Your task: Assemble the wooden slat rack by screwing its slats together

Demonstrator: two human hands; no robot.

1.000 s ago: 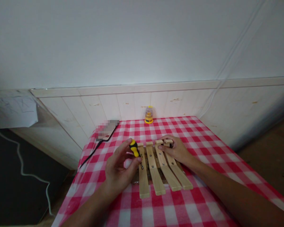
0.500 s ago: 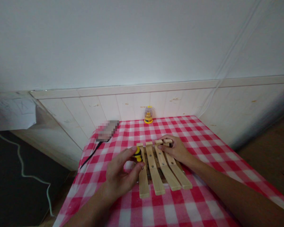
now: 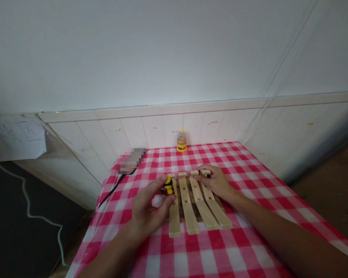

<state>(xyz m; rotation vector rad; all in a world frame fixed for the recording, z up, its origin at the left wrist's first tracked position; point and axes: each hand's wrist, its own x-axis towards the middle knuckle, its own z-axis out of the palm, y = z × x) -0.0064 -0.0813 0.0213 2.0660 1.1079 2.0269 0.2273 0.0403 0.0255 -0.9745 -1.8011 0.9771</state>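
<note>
"How far has the work got?"

"Two round metal screw heads [image 3: 183, 188] sit in the second of four bent, pale wooden strips [image 3: 193, 224], two in the third and at least one in the rightmost. The leftmost strip seems the one being worked on; whether any screw is tight, I can't tell."

"And the hands?"

"The left hand [image 3: 147, 204] has its grip closed, thumb against fingers, round a stubby yellow-and-black screwdriver [image 3: 168, 185] over the leftmost strip. The right hand [image 3: 216, 181] has its grip curled snugly round the far ends of the two right-hand strips."

"What's underneath?"

"A brownish flat base, mostly hidden, on a desk [image 3: 162, 266] under red-and-white checked cloth. At the far edge stands a clear-and-yellow plastic jar [image 3: 181, 141]; far left lies a dark, flat, rectangular device [image 3: 132, 162] with a black strap."

"The room?"

"A plain white wall [image 3: 174, 50] above pale wooden panelling [image 3: 150, 131], with a white paper sheet [image 3: 20, 139] and a thin white cable [image 3: 25, 200] at left."
</note>
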